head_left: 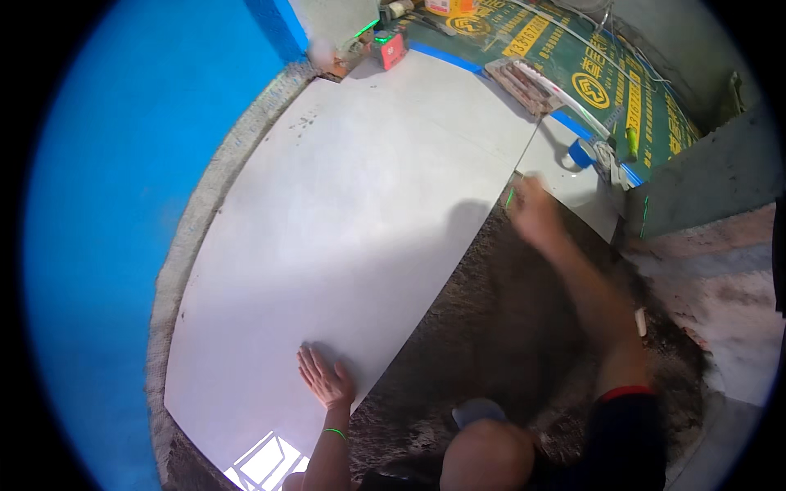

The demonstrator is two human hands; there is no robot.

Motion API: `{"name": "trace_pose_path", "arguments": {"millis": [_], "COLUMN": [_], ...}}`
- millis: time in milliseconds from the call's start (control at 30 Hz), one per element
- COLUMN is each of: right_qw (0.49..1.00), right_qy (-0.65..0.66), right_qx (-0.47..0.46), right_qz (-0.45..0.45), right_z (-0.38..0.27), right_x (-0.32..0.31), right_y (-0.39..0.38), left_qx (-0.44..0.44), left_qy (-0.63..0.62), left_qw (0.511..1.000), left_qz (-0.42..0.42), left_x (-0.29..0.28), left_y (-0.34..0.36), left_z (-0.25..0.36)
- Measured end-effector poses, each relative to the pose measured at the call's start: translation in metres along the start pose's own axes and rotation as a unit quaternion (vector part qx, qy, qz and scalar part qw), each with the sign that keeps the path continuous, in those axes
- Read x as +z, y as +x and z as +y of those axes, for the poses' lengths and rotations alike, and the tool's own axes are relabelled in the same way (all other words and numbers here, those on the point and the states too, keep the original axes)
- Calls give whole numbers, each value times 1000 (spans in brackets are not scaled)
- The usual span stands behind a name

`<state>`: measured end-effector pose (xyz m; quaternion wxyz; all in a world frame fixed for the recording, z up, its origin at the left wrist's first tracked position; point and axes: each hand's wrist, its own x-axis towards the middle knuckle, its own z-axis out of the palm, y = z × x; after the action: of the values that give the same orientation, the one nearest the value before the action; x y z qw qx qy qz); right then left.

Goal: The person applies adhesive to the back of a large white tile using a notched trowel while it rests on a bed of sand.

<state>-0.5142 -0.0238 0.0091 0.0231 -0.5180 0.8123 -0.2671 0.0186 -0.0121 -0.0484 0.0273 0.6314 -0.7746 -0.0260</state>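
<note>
A large white floor tile point(352, 204) fills the middle of the view. My left hand point(326, 378) lies flat on its near part, fingers stretched out and holding nothing. Reaching forward, my right hand point(532, 211) is at the tile's far right corner, above the edge of the dark mortar bed point(524, 303). Motion smears its fingers, so I cannot make out whether they hold anything. A green laser line crosses my left wrist, and another short green streak shows beside my right hand.
A smaller white tile point(585, 192) bears a blue-and-white tape roll point(581, 153). A notched trowel point(524, 86) lies beyond, on green printed floor sheeting point(565, 57). A red box-shaped device point(391, 51) stands at the far edge. A blue wall point(106, 229) bounds the left, rough masonry point(720, 270) the right.
</note>
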Motion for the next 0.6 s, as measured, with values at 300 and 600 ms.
{"name": "trace_pose_path", "arguments": {"millis": [300,600], "right_qw": [862,807], "right_qy": [394,454], "right_qx": [119,149], "right_qz": [-296,-346], "right_z": [-148,-209], "right_x": [-12,-184], "right_y": [-213,-186], "left_qx": [21,50], "left_qy": [-10,-40], "left_qw": [1000,997], "left_qz": [11,53], "left_x": [3,12], "left_y": [5,3], "left_z": [15,4]}}
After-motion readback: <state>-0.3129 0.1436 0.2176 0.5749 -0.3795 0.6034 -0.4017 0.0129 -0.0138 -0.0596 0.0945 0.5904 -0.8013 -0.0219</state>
